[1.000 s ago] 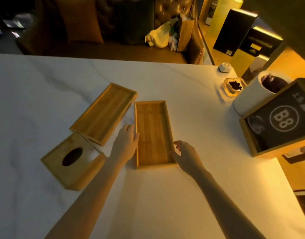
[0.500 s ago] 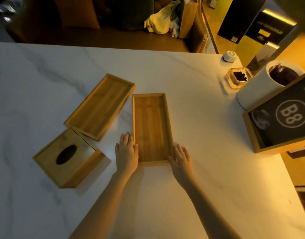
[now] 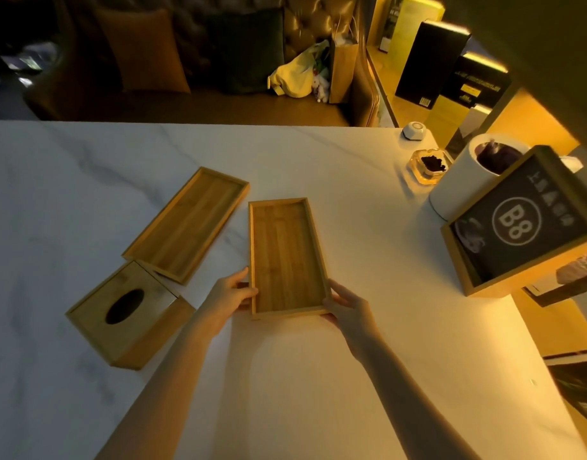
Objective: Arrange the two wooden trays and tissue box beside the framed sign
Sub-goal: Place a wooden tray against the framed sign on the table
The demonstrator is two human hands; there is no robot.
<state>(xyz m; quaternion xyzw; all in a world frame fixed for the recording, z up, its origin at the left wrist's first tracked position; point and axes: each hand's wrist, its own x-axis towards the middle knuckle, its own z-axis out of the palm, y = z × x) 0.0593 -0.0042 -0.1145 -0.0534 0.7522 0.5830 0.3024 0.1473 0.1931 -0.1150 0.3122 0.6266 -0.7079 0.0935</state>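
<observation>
Both hands clasped the near tray (image 3: pixel 287 257) at its near corners, left hand (image 3: pixel 230 293) and right hand (image 3: pixel 346 303) on opposite long rims. Left of that grip lay the second tray (image 3: pixel 187 224) and tissue box (image 3: pixel 126 318); right stood the framed sign (image 3: pixel 521 227). The white marble tabletop (image 3: pixel 302 376) glowed amber; beyond it, a dim sofa (image 3: pixel 199 51).

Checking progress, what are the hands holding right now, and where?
Both hands grip the nearer wooden tray at its near end: left hand on the left rim, right hand at the right corner.
</observation>
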